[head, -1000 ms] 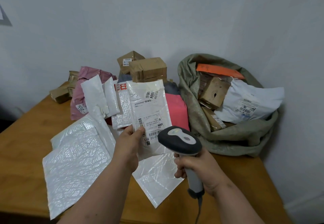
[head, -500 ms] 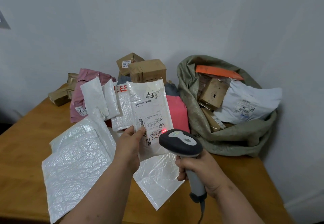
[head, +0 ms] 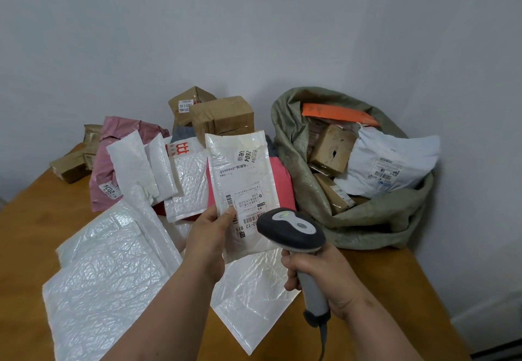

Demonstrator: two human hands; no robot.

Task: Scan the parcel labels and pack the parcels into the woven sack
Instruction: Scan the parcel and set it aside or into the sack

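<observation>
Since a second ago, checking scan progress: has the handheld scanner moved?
No: handheld scanner sits at the same spot against the woven sack, below the held mailer's label.

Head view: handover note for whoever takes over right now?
Left hand holds a white labelled mailer upright. Right hand grips the scanner, aimed at its label.
Woven sack at the table's right rear already holds several parcels.
Left: drop this mailer in the sack, then scan and pack the white bubble mailers, pink bag and brown boxes.
</observation>
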